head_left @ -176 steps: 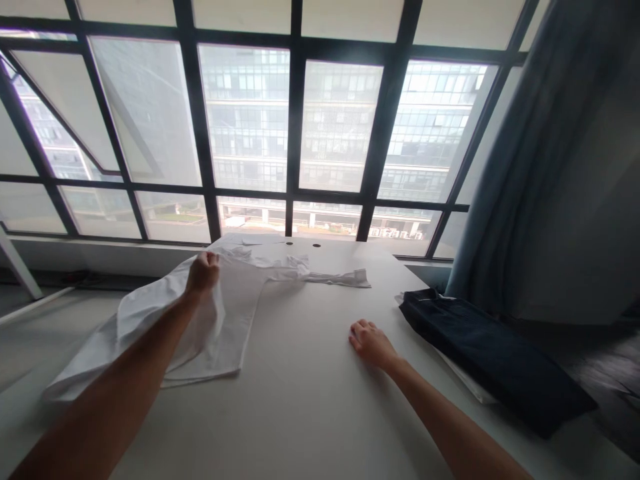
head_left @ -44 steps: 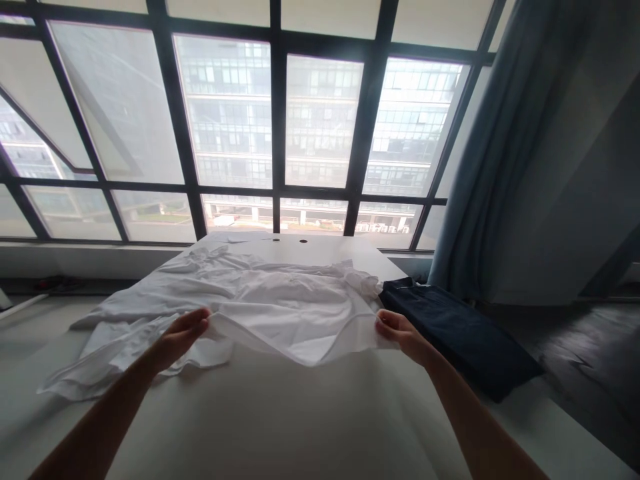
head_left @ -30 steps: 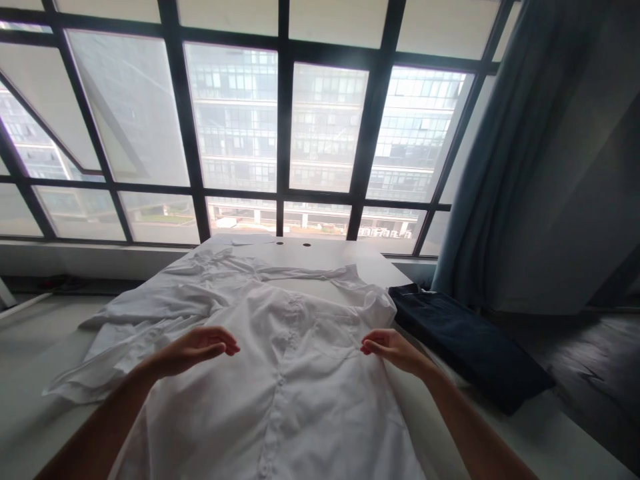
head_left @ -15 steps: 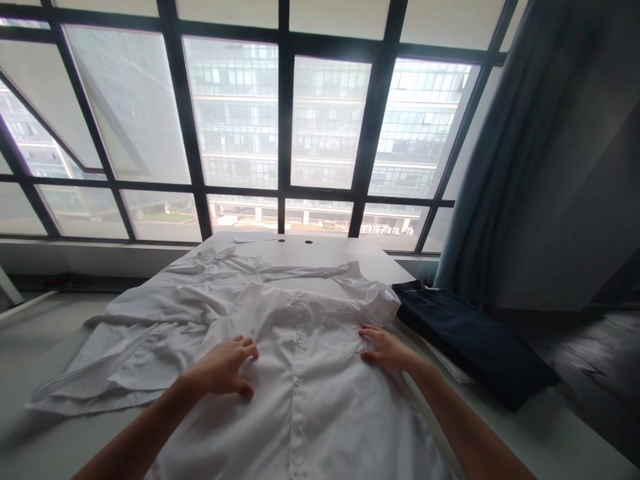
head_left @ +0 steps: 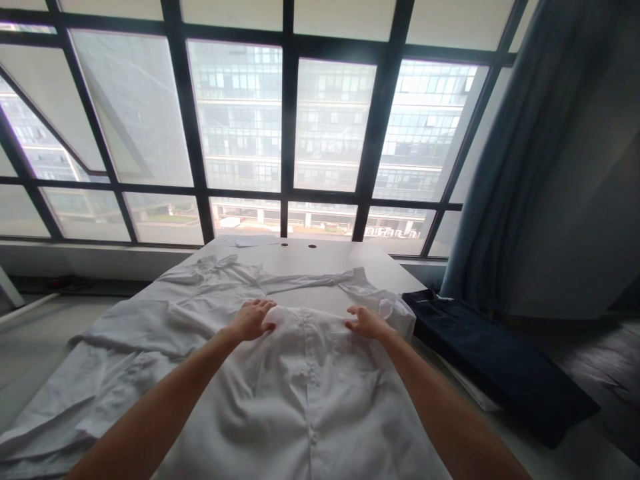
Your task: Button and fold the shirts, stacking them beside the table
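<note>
A white button-front shirt (head_left: 320, 407) lies spread on the white table, its button placket running down the middle and a chest pocket on the right side. My left hand (head_left: 251, 320) rests at the shirt's upper left edge, fingers stretched forward and thumb apart. At the upper right edge, above the pocket, is my right hand (head_left: 369, 323), its fingers and thumb apart as they touch the cloth. Neither hand visibly grips the fabric. More white cloth (head_left: 150, 327), rumpled, spreads to the left of the shirt, and a bunched white sleeve-like part (head_left: 397, 310) lies beyond my right hand.
Folded dark navy cloth (head_left: 480, 353) lies at the right edge of the table (head_left: 345, 253). A grey-blue curtain (head_left: 520, 167) hangs at the right. Large dark-framed windows (head_left: 240, 120) rise behind the table. Two dark round holes show near its far edge.
Both hands have moved forward along the shirt to its upper edge. The view has shifted forward, so the shirt and navy cloth appear lower and nearer.
</note>
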`<state>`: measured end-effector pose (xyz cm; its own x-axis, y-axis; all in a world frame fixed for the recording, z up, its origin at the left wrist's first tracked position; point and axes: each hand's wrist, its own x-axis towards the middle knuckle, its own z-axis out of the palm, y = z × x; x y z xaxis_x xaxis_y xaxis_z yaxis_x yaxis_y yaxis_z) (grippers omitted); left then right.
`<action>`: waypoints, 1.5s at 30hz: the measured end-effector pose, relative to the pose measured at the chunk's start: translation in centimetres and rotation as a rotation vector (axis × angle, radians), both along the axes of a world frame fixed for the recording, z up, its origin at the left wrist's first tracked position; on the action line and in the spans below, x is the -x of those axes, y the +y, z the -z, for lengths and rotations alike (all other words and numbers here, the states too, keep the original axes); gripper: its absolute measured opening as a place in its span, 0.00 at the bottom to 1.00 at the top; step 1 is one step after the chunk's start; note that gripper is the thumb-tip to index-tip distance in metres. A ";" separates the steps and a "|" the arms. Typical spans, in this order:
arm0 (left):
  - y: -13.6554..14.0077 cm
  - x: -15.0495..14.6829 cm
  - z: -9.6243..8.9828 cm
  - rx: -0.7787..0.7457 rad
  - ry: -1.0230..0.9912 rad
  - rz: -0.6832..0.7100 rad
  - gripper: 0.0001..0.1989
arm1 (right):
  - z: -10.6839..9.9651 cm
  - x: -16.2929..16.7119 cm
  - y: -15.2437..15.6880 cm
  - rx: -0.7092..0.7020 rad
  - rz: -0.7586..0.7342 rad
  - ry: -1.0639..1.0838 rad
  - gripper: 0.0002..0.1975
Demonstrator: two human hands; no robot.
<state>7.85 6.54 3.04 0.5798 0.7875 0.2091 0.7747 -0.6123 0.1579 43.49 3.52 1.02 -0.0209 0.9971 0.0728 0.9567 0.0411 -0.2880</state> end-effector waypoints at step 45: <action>0.3 8.5 1.1 0.218 0.119 0.146 0.23 | -4.4 -2.3 -1.5 -0.090 0.051 -0.182 0.09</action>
<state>-0.66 6.82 1.96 0.7005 0.7129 -0.0324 0.7020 -0.6802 0.2109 45.78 2.00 5.38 0.0089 0.9869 0.1612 0.9942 0.0086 -0.1073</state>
